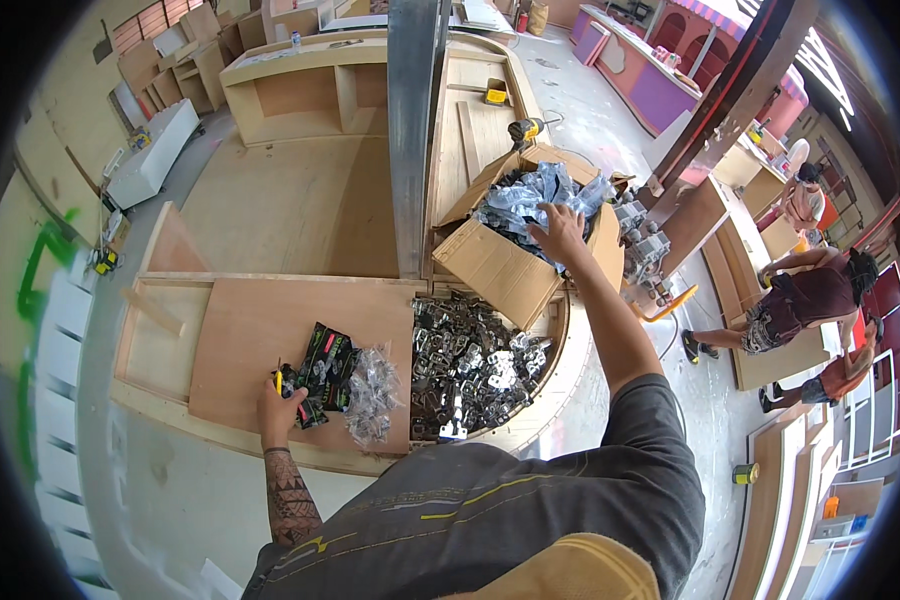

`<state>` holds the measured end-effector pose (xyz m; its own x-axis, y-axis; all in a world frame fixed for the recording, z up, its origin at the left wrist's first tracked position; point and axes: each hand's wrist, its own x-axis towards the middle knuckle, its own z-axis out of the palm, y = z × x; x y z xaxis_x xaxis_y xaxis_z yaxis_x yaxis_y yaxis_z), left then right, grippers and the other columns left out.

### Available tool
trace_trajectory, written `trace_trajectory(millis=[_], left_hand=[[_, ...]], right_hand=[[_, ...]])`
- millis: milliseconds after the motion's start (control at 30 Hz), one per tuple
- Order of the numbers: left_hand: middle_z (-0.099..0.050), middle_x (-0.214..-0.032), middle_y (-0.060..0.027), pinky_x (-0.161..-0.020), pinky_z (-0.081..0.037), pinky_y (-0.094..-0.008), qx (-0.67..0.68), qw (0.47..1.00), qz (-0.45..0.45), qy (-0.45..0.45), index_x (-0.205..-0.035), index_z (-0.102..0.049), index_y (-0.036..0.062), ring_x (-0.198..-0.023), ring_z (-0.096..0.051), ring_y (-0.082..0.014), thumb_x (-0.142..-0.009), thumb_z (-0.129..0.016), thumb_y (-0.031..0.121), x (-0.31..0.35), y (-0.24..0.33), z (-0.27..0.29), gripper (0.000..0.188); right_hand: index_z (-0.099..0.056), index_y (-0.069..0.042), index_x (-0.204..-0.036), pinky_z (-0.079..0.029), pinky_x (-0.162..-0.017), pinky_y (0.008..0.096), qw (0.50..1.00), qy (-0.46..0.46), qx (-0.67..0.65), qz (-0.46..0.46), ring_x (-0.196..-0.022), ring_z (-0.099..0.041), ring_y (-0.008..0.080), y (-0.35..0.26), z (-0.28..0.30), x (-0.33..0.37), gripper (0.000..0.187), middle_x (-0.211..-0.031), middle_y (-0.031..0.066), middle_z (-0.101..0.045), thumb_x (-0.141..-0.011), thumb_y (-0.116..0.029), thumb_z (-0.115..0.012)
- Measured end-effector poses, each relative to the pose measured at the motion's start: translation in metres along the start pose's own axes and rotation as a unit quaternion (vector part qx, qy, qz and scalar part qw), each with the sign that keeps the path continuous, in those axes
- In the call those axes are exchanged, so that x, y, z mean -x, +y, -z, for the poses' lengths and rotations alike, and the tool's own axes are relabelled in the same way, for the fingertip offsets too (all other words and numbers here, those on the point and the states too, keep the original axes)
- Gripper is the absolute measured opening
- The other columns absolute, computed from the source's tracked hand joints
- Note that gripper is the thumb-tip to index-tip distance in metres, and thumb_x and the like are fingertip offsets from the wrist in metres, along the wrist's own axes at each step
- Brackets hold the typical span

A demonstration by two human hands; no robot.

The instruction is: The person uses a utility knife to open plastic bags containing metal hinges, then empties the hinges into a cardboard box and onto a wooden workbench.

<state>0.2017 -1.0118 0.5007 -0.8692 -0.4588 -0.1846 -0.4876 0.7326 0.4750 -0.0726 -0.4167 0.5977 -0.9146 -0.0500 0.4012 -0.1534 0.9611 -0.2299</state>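
Note:
My left hand [282, 408] is closed round a slim yellow-and-black tool [279, 380] that looks like a utility knife. Beside it on a plywood panel lie black printed packets [325, 365] and a heap of crumpled clear plastic bags [374, 395]. My right arm reaches forward to an open cardboard box [500, 270]. There my right hand [562, 235], fingers spread, rests at the bluish clear plastic bags [530, 200] filling the box. Nothing shows gripped in that hand. Just below the box, a curved wooden compartment holds many loose metal hinges [480, 365].
A metal post [415, 140] stands between the panel and the box. A cordless drill [526, 130] lies behind the box. Boxed metal parts [642, 240] and a yellow handle [670, 303] are at its right. Several people work at the far right near wooden cabinets [735, 270].

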Motion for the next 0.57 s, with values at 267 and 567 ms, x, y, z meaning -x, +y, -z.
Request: trace_trajectory(millis=[267, 567], left_hand=[[-0.072, -0.11, -0.0228, -0.086, -0.052, -0.0453, 0.186, 0.979, -0.05, 0.06, -0.123, -0.065, -0.0063, -0.097, -0.069, -0.0352, -0.096, -0.071, 0.02, -0.023, -0.068, -0.025, 0.039], [-0.069, -0.118, -0.0111, -0.1, -0.048, -0.0352, 0.371, 0.891, -0.245, -0.096, -0.136, -0.062, -0.0029, -0.108, -0.062, -0.0194, -0.1, -0.068, 0.019, 0.021, 0.101, 0.052, 0.043]], right_hand=[[-0.064, -0.012, -0.129, -0.036, -0.11, 0.0625, 0.992, 0.094, -0.068, 0.04, -0.127, -0.051, 0.0418, -0.071, 0.003, 0.067, 0.054, -0.128, 0.0186, -0.059, -0.085, -0.036, -0.081], [-0.049, 0.002, -0.15, -0.051, -0.109, 0.0438, 0.815, -0.219, -0.536, -0.016, -0.124, -0.064, 0.036, -0.207, 0.016, 0.186, 0.075, -0.144, 0.0191, -0.061, -0.096, -0.042, -0.076]])
